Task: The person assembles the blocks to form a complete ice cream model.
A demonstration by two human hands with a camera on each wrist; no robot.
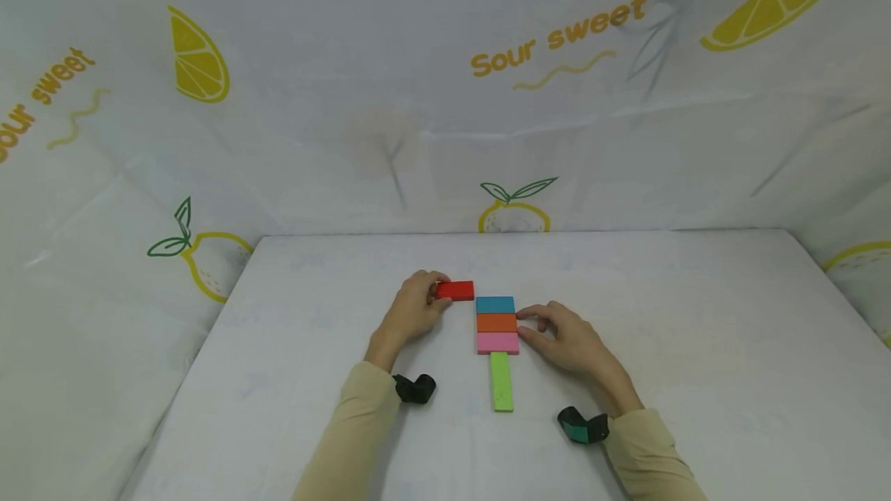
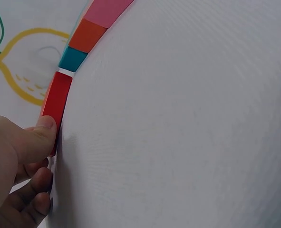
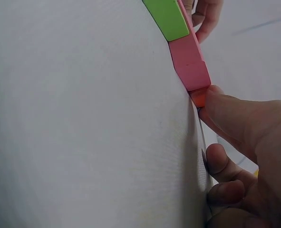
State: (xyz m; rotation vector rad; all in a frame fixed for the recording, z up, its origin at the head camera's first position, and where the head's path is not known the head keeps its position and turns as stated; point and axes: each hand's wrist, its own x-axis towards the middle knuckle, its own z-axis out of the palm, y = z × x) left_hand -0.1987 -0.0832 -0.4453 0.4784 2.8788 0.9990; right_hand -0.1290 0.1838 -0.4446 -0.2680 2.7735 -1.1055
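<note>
A red block (image 1: 455, 291) is pinched by its left end between the thumb and fingers of my left hand (image 1: 411, 308). It lies just up and left of a column of flat blocks. From the top the column has a blue block (image 1: 495, 305), an orange block (image 1: 496, 322) and a pink block (image 1: 497, 342), long sides together. Below them a green block (image 1: 501, 382) stands lengthwise, its top end against the pink one. My right hand (image 1: 567, 339) rests at the column's right side, thumb and index fingertips touching the orange block's end. In the left wrist view a narrow gap separates red from blue.
The blocks lie on a white-covered table (image 1: 696, 315). Behind it hangs a white cloth (image 1: 348, 60) with printed lemons and lettering. Dark wrist straps (image 1: 415, 389) sit at both sleeves, close above the table.
</note>
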